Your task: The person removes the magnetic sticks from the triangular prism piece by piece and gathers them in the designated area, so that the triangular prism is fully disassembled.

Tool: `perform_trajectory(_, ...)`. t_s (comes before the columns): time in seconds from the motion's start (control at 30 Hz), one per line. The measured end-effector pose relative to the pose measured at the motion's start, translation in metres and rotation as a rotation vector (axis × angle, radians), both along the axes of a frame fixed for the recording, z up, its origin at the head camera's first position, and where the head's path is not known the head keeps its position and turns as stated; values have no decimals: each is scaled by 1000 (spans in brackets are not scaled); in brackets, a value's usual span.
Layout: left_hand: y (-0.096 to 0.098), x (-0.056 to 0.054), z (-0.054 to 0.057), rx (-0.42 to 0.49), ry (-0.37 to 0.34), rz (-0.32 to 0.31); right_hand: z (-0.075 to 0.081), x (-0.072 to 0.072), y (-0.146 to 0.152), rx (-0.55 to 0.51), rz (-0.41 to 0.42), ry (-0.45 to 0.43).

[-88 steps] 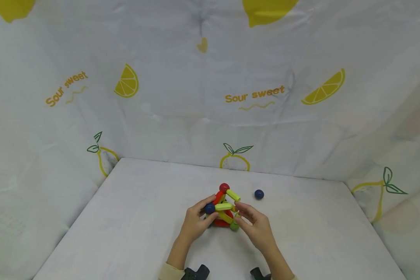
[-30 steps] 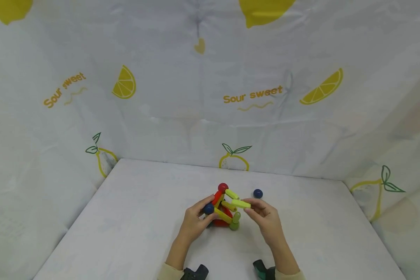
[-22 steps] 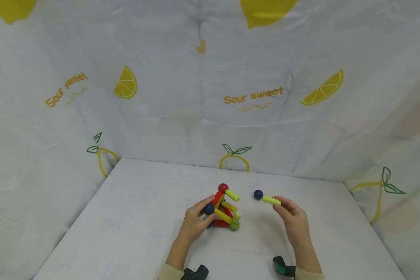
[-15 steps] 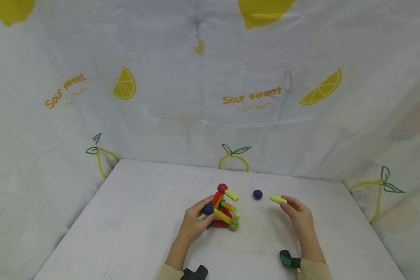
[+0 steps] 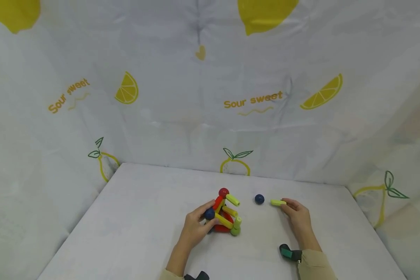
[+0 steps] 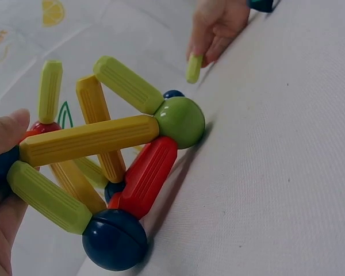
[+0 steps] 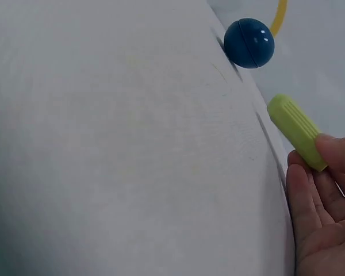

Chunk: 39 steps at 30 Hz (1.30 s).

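My left hand [image 5: 195, 227] grips a magnetic stick-and-ball structure by the dark blue ball [image 5: 209, 213] at its left corner. The structure joins yellow, red and lime sticks with balls; a red ball [image 5: 223, 193] tops it and a green ball [image 6: 182, 122] sits at its lower right. Several sticks, such as the lime stick [image 6: 126, 84] on the green ball, have a free end. Well to the right, my right hand [image 5: 298, 217] pinches a loose lime magnetic stick [image 7: 298, 131] between thumb and fingers, its free end pointing left toward a loose blue ball [image 7: 249, 43].
The loose blue ball stands alone on the white table [image 5: 154, 217], between the structure and my right hand. A lemon-printed sheet [image 5: 182, 97] hangs behind the table's back edge. Dark wrist mounts [image 5: 289, 252] sit by both sleeves.
My right hand pulled the lime stick away from the structure and carried it right, past the blue ball, lowering it toward the table. My left hand has kept its grip on the structure.
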State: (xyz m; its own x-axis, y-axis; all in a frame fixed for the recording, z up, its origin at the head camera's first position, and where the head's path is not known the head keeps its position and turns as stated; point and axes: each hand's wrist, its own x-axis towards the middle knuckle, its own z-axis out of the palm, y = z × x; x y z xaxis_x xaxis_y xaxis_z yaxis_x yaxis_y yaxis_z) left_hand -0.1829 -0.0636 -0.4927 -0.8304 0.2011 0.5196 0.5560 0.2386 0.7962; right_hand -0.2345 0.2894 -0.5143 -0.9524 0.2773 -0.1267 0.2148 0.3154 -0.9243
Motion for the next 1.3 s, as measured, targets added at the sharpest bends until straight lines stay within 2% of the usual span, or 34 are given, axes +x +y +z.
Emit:
perform_trajectory(0.13, 0, 0, 0, -8, 31, -1, -1, 1, -1, 69, 23, 3)
perform_trajectory(0.23, 0, -1, 0, -13, 51, 0, 0, 0, -2, 71, 27, 16)
perform_trajectory(0.5, 2, -2, 2, -19, 43, 22, 1, 0, -2, 154, 18, 17)
perform_trajectory(0.6, 3, 1, 10, -15, 42, 21, 2, 0, -2, 188, 2, 28)
perform_trajectory(0.8, 3, 12, 32, -17, 28, 3, 0, 0, -2, 177, -21, 26)
perform_trajectory(0.97, 3, 16, 36, -7, 7, 4, 3, 5, -4, 185, -30, 24)
perform_trajectory(1.13, 3, 15, 33, 0, 11, 3, 16, 12, -11, 175, -13, 74)
perform_trajectory(1.3, 2, 15, 32, -13, 15, 0, 29, 19, -27, 129, 10, 195)
